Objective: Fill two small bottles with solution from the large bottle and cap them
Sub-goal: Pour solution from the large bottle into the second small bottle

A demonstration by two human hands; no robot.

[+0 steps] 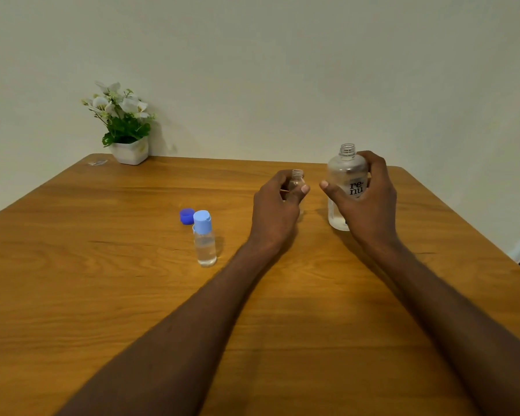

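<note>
My right hand [370, 202] grips the large clear bottle [346, 175], which is uncapped, stands upright on the table and has a little liquid at the bottom. My left hand [275, 211] is wrapped around a small clear bottle [296, 183] with an open neck, just left of the large one. Another small bottle [205, 244] with a light blue cap stands upright, filled with clear liquid, to the left of my left arm. A dark blue cap [186, 216] lies on the table right behind it.
A wooden table [102, 280] runs up to a plain wall. A white pot of white flowers [126, 136] stands at the far left corner, with a small clear scrap [98, 162] beside it. The table's right edge [475, 235] is close to my right arm.
</note>
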